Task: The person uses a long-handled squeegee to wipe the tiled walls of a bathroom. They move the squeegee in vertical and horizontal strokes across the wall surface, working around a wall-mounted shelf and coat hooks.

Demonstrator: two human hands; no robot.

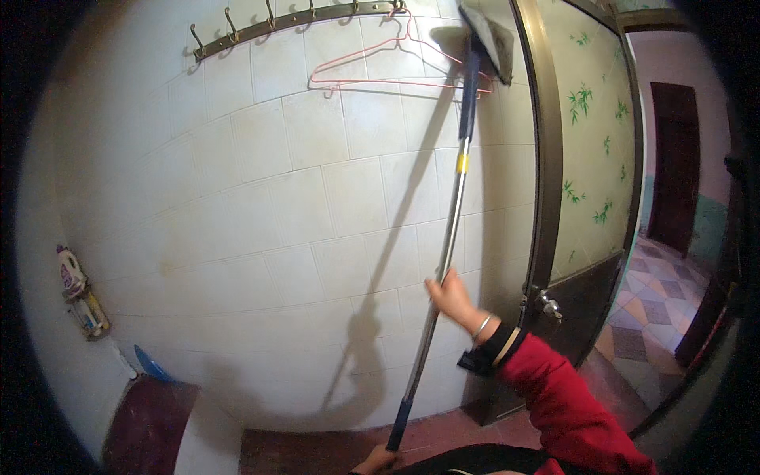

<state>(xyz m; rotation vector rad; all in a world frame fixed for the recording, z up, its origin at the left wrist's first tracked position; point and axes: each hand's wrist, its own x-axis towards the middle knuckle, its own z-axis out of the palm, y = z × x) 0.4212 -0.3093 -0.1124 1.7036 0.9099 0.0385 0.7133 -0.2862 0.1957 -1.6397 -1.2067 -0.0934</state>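
Note:
A long-handled mop with a metal pole stands raised and slightly tilted in front of the tiled wall. Its flat grey head is up at the top right of the wall, beside the door frame; whether it touches the tiles I cannot tell. My right hand, in a red sleeve with a bracelet at the wrist, is closed around the middle of the pole. Down at the lower edge, my left hand grips the dark end of the handle and is only partly in view.
A pink clothes hanger hangs from a hook rail, close to the mop head. On the right a door stands open onto a tiled floor. Bottles sit on a small wall shelf at left, above a blue object.

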